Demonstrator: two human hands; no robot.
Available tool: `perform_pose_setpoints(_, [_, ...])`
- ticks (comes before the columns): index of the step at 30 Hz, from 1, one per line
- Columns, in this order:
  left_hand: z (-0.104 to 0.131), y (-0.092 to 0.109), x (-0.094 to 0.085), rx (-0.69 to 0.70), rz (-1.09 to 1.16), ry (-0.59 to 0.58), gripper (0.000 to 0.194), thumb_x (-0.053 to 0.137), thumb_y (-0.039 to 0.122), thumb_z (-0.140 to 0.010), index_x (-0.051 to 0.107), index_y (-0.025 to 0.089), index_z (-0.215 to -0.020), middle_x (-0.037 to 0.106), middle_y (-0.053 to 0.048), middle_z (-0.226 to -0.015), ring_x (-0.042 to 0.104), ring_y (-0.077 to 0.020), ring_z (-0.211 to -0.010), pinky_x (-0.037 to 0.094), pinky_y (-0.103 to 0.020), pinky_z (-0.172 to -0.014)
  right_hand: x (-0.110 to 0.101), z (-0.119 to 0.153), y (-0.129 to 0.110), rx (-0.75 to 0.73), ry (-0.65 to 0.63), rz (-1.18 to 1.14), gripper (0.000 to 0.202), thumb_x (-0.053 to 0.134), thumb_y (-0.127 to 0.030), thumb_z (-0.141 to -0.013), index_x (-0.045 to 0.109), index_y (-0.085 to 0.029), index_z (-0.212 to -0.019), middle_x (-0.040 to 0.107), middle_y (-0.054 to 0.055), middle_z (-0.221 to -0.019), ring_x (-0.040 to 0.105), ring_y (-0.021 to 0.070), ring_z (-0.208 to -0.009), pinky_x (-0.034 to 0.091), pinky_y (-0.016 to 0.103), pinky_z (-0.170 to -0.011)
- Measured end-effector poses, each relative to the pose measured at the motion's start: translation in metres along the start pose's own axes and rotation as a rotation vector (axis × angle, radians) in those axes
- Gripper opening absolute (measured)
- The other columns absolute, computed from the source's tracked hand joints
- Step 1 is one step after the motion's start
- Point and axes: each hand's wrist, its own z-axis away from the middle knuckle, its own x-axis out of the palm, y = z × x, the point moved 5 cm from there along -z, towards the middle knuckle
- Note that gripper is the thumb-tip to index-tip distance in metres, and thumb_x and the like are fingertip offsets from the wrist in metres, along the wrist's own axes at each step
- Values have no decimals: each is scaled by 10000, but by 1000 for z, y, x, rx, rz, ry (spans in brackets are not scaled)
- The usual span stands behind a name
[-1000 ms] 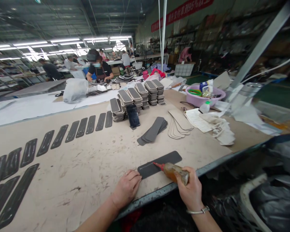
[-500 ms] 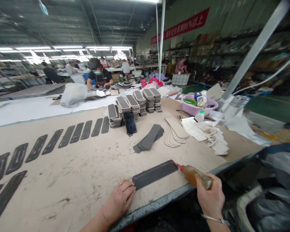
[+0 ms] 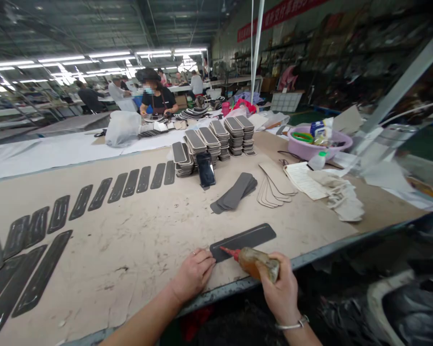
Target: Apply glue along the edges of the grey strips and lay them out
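Observation:
A dark grey rounded panel (image 3: 252, 236) lies flat near the table's front edge, with a thin glossy line along its far side. My left hand (image 3: 195, 273) is closed at the panel's left end, its fingertips pressing there. Wrapped in my right hand (image 3: 282, 288) is a squeeze glue bottle (image 3: 254, 262) of amber liquid with a red nozzle. The bottle is tilted left, and its tip is at the left part of the panel. Beyond the panel lie a fan of dark grey panels (image 3: 234, 192) and several beige pieces (image 3: 274, 190).
Glossy coated panels (image 3: 59, 214) line the table's left side. Stacks of edged panels (image 3: 205, 139) stand at the back, a phone (image 3: 206, 169) leaning on them. To the right are a purple basin (image 3: 313, 148), a notebook (image 3: 305, 180) and a crumpled cloth (image 3: 341, 192). A person (image 3: 157, 96) works across the table.
My right hand has brought the bottle from the panel's right end to its left part. My left hand stays at the left end. The view has shifted slightly.

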Motion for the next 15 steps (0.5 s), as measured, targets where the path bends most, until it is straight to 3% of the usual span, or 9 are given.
perform_pose_setpoints(6, [-1, 0, 0, 3, -11, 10, 227, 441, 149, -916, 662, 148, -970, 652, -95, -928, 591, -170, -855, 529, -343, -814, 17, 5, -5, 13, -72, -54, 216, 583, -380, -890, 511, -199, -984, 551, 31, -845, 551, 181, -724, 488, 295, -653])
perform_pose_setpoints(15, [-1, -1, 0, -6, -5, -11, 220, 444, 137, -914, 650, 150, -992, 648, -91, -964, 578, -171, -870, 510, -339, -822, 1, 15, -6, -15, -92, -30, 192, 590, -361, -895, 510, -209, -980, 544, 21, -843, 550, 170, -719, 479, 279, -656])
